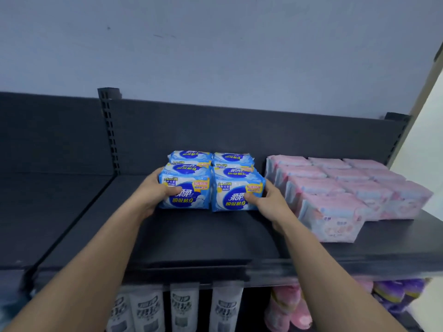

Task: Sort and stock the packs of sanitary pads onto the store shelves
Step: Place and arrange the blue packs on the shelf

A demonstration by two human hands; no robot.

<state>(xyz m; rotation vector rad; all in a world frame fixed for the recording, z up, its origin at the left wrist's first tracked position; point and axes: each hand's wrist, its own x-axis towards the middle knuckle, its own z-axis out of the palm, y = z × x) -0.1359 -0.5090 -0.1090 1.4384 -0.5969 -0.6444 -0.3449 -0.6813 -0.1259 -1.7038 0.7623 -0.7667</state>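
Most of the upper view is a pale blue-grey wall (215,44). Below it runs the dark back panel (239,130) of a store rack, with a slotted upright (109,130) at its left. The dark top shelf (191,238) spreads across the middle.

On the right part of the shelf sits a block of pink packs (347,188), set in close rows from the back panel forward, with the nearest one standing ahead of the rest. Just beside it, to the left, stands a smaller group of blue packs (189,155) in two columns reaching back to the panel, fronts facing the camera.

Two bare forearms reach up from the bottom corners. The left hand (155,190) grips the left front blue pack (184,190), thumb across its printed face and fingers wrapped round its outer side. The right hand (268,200) grips the right front blue pack (236,192) the same way, thumb on the face and fingers behind the side next to the pink block. Both front packs rest on the shelf, touching each other.

Under the shelf edge show white packs (146,307), rounded pink packs (287,305) and purple packs (395,291), all blurred.
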